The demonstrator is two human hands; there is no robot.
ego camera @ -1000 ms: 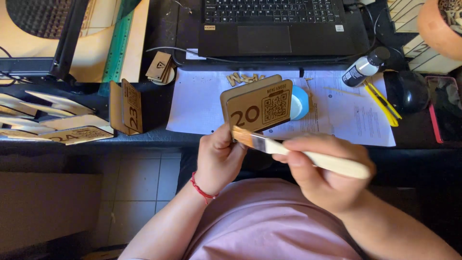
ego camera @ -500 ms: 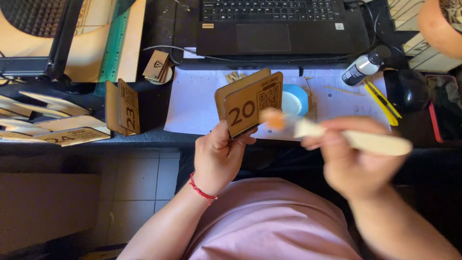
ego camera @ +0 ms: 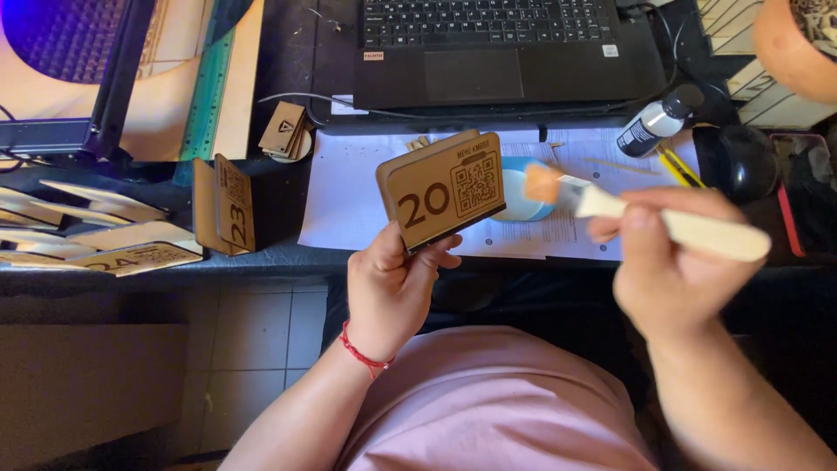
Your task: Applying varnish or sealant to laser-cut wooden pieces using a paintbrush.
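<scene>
Left hand (ego camera: 394, 292): I see it closed on the lower edge of the wooden number sign (ego camera: 443, 187), held upright above the desk edge.
Right hand (ego camera: 667, 270): I see it gripping the paintbrush (ego camera: 649, 218), bristles just right of the sign.
Behind: blue dish (ego camera: 521, 196) on paper sheets (ego camera: 349, 201), laptop (ego camera: 501, 48) farthest.

Pink top, bare forearms, and a red string bracelet (ego camera: 362, 356) at the left wrist.
</scene>
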